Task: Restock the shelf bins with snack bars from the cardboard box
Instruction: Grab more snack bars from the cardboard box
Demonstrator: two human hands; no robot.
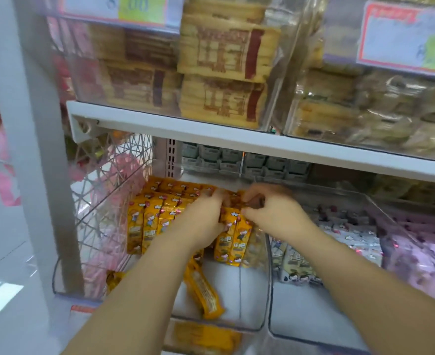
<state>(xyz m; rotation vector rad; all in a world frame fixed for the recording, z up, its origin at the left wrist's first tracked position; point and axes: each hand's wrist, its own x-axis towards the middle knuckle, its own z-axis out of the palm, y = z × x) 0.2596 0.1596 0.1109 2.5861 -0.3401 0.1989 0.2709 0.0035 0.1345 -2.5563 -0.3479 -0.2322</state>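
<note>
Shelf: clear bins are seen above and below it. The upper bins are packed with tan packs. The cardboard box is not seen in this view.

Left bin, lower level: the far half is filled with orange bars stood on end in rows. The near half is mostly bare floor. Judged about half stocked.

Right bin: pale bars are held at the far end, and the near floor is bare. More stock is likely needed there too.

Bundle: a few orange bars are held upright at the right end of the rows, just beside the bin's right wall.

Left hand and right hand: they are brought close together, and the fingers of both are curled onto the bundle's top. Motion blur is noted, so the exact finger contact cannot be told.

Loose bar: it lies flat and askew on the near floor, not yet stood up.

Judgement: the bundle is being seated. The loose bar and the near half are left to do.
</note>
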